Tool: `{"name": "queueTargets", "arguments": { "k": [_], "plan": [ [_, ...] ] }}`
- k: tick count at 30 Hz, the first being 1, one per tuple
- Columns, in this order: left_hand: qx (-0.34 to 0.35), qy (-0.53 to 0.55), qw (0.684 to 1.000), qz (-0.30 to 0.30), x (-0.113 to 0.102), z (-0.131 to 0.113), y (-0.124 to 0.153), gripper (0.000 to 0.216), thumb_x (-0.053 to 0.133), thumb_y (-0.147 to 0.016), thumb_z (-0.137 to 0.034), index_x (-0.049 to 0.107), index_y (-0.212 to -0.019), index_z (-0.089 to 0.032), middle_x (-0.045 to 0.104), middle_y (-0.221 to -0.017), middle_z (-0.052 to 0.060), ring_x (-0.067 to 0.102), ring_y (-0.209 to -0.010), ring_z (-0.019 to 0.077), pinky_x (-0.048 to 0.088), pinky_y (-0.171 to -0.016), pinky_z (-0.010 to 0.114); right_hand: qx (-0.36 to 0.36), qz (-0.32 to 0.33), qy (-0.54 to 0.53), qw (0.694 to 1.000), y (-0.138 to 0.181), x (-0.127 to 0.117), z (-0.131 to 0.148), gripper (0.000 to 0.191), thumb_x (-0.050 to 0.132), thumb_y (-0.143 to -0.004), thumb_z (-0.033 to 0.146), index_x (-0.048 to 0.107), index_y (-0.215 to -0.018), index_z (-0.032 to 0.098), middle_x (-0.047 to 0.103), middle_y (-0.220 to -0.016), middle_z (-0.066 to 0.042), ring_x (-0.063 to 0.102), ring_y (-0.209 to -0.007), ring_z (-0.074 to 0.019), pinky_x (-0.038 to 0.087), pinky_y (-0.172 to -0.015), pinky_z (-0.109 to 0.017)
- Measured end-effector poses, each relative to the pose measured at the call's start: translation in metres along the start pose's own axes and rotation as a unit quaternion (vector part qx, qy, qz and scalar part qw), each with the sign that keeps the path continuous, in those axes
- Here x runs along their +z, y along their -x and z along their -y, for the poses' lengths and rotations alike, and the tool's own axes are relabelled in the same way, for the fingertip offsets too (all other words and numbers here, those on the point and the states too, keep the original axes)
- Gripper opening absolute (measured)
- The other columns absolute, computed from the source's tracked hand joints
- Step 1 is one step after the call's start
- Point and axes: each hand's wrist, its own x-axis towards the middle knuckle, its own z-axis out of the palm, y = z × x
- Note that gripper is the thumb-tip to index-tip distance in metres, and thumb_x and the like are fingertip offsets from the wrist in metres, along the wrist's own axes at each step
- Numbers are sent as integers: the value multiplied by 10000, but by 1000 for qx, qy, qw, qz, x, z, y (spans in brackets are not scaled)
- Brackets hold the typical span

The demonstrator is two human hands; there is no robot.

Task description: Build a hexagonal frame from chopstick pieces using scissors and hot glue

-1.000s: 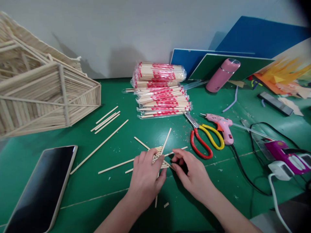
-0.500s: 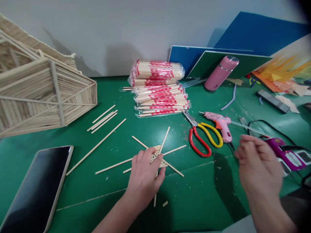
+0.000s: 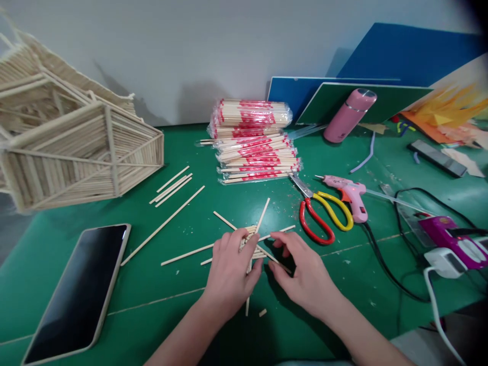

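Several crossed wooden sticks lie on the green table, fanning out like a star around a small woven centre. My left hand is closed over that centre, fingers and thumb gripping it and hiding part of it. To its right, my right hand has thumb and fingers apart around the sticks' right ends; no firm grip shows. One longer loose stick and several shorter sticks lie to the left. Below the hands lies a tiny cut-off piece.
Red-and-yellow-handled scissors and a pink glue gun lie to the right, with a purple power strip beyond. Wrapped chopstick packs and a pink bottle are behind. A phone and a stick-built model are left.
My right hand has come left from beside the glue gun to the right side of the crossed sticks. My left hand keeps its hold. The view has shifted slightly left.
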Motion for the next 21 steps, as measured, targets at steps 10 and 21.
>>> {"name": "queueTargets", "arguments": {
  "k": [10, 21],
  "plan": [
    [9, 28, 1000, -4, 0, 3, 3, 276, 455, -761, -221, 555, -1012, -170, 478, -1048, 108, 444, -899, 240, 392, -744, 402, -6, 20, 87, 996, -10, 8, 4, 169, 519, -717, 202, 535, -885, 191, 564, -845, -36, 514, -786, -179, 408, -672, -289],
    [6, 49, 998, -40, 2, 2, 2, 232, 469, -748, -167, 577, -953, -181, 503, -1017, 87, 452, -865, 214, 396, -730, 376, 1, 46, 111, 993, -15, 7, 8, 56, 528, -709, 211, 565, -748, 197, 557, -741, -15, 496, -720, -161, 378, -626, -259]
  ]
}}
